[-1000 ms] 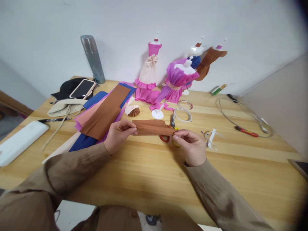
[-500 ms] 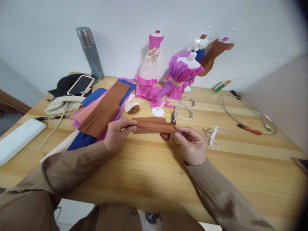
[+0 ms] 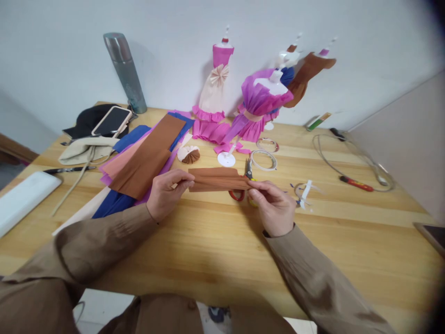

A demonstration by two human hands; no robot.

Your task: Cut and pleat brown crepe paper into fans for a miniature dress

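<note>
A brown crepe paper strip [image 3: 217, 180] is stretched level between my hands above the table. My left hand [image 3: 167, 192] pinches its left end between thumb and fingers. At the right end, where the paper gathers into creases, my right hand [image 3: 273, 204] pinches it. Scissors [image 3: 249, 170] with red and yellow handles lie behind the strip, partly covered by it and by my right hand. Just beyond the strip rests a pleated cream-and-brown paper rosette [image 3: 188, 154]. Folded crepe paper sheets [image 3: 148, 160] in brown, blue, purple and peach are piled left of it.
Small dress forms in paper dresses [image 3: 212, 95] stand along the wall, a purple one [image 3: 266, 95] nearest. Tape rolls [image 3: 264, 160] lie behind the scissors. A thermos [image 3: 127, 74], a phone [image 3: 111, 121] and a white box-like object [image 3: 28, 202] are leftward; a cable [image 3: 323, 157] lies right.
The view has shifted slightly, so most things sit a little further left and higher. Both hands keep their hold on the brown strip, which looks almost the same.
</note>
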